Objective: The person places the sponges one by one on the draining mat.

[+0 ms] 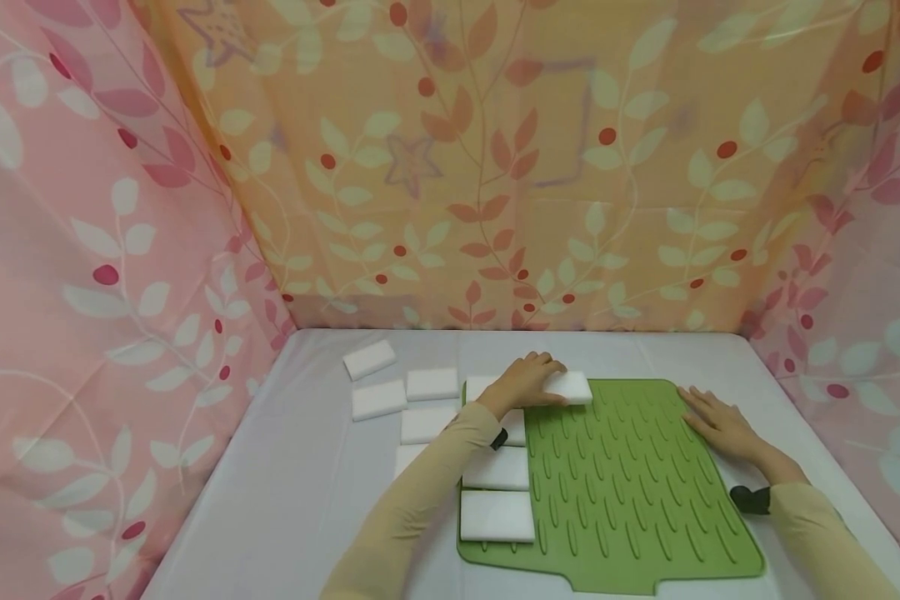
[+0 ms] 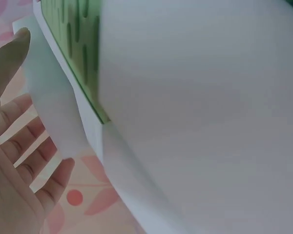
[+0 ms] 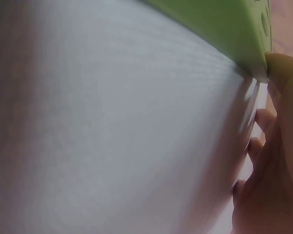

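As fingers [image 1: 543, 362] pinch (left hand [image 1: 526, 383]), block [image 1: 572, 387] sits between

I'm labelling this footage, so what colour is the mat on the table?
The mat is green, best seen in the head view.

Soft, even light fills the head view, its shadows faint around the white sponges [image 1: 497, 516]; the left wrist view is hazy, its tablecloth [image 2: 200, 107] greying downward; the right wrist view is blurred and dim, darkest along its left edge, with a shadow beside the right hand [image 3: 278, 165].
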`<state>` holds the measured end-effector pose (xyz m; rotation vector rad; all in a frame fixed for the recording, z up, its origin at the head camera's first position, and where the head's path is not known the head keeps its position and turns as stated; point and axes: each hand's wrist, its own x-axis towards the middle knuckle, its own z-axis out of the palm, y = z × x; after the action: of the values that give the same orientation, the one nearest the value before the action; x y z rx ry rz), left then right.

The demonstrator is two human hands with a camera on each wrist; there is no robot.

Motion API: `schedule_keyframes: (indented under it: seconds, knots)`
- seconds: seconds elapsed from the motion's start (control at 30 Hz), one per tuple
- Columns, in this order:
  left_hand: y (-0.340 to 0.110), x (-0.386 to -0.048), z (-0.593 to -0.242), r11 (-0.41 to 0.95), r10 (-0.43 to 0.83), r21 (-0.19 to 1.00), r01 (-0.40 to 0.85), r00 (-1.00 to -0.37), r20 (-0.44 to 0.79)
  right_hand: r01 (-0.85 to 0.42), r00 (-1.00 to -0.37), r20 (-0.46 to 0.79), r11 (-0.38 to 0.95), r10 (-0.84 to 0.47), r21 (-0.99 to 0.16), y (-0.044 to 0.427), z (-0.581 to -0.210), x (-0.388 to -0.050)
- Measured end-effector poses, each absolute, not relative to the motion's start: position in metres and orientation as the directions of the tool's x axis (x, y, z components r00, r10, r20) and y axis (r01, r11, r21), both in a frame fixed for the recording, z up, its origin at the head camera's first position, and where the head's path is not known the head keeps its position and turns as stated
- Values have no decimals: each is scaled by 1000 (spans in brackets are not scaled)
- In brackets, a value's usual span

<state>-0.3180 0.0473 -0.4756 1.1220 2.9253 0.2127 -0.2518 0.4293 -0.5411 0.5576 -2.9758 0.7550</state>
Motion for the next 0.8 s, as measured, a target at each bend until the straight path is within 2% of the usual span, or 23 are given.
schedule_keyframes:
  seconds: [0.8]
  knots:
    - [61, -321, -484, 803, 596, 69, 592, -799, -76, -344, -937, 113, 823, -330, -452, 431, -543, -254]
